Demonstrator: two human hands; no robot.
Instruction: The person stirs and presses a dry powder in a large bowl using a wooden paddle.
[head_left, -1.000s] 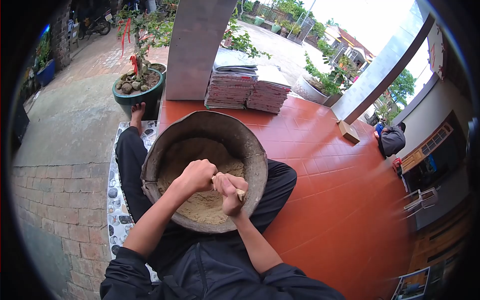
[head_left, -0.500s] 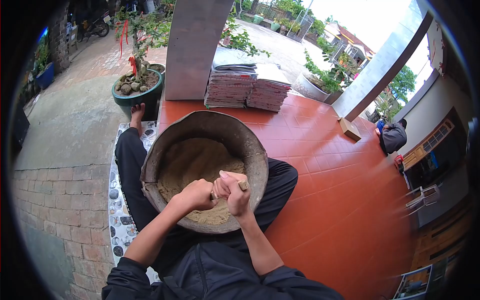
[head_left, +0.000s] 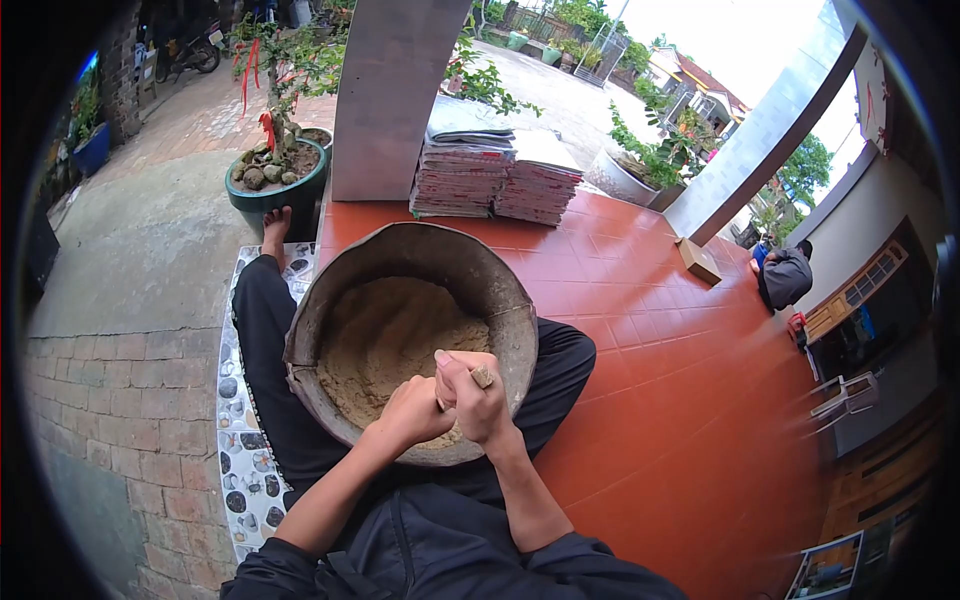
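Note:
A deep, round, brown container (head_left: pixel 330 290) rests between the person's legs, with tan powdery material (head_left: pixel 375 330) inside, its surface marked by grooves. Over its near right part, my right hand (head_left: pixel 478 400) is wrapped round a pale stick (head_left: pixel 483 376), whose end shows above the fist. Just left of it and lower, my left hand (head_left: pixel 418 410) is closed round the lower part of the same stick. Both hands touch or nearly touch. The stick's lower end is hidden by the hands.
Bundled stacks of sheets (head_left: pixel 465 175) stand beyond the container beside a pillar (head_left: pixel 390 100). A potted tree (head_left: pixel 275 200) is at the upper left. A small box (head_left: pixel 698 261) and a seated person (head_left: pixel 787 277) are farther right on the red tiles (head_left: pixel 640 400).
Both hands have moved slightly right and toward the body, with the stick between them. More of the powder's grooved surface shows on the left.

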